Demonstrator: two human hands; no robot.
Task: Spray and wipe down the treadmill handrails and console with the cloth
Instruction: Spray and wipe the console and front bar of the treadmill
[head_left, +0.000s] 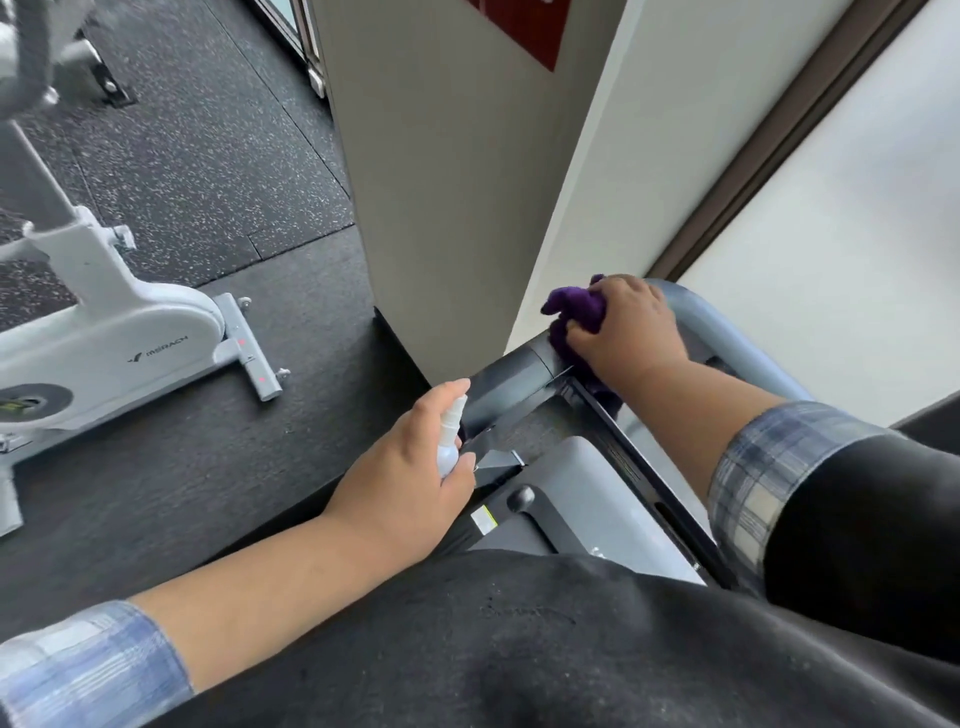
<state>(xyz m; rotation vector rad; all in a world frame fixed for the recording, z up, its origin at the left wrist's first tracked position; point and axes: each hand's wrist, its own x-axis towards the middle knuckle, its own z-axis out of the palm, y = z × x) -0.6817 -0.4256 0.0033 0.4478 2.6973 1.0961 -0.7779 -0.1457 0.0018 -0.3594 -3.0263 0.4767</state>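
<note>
Now the left hand (410, 467) grips the spray bottle (450, 436), nozzle towards the handrail (511, 387). Further right, the right hand (626, 325) clenches the cloth (574, 309) on the rail; it should press firmly, wrapping around the bar.

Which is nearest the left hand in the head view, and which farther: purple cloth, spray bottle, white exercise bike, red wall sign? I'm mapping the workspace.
1. Spray bottle: gripped in the left hand itself.
2. Purple cloth: up and right, under the right hand on the handrail.
3. White exercise bike: on the floor, left.
4. Red wall sign: top, farthest.
</note>
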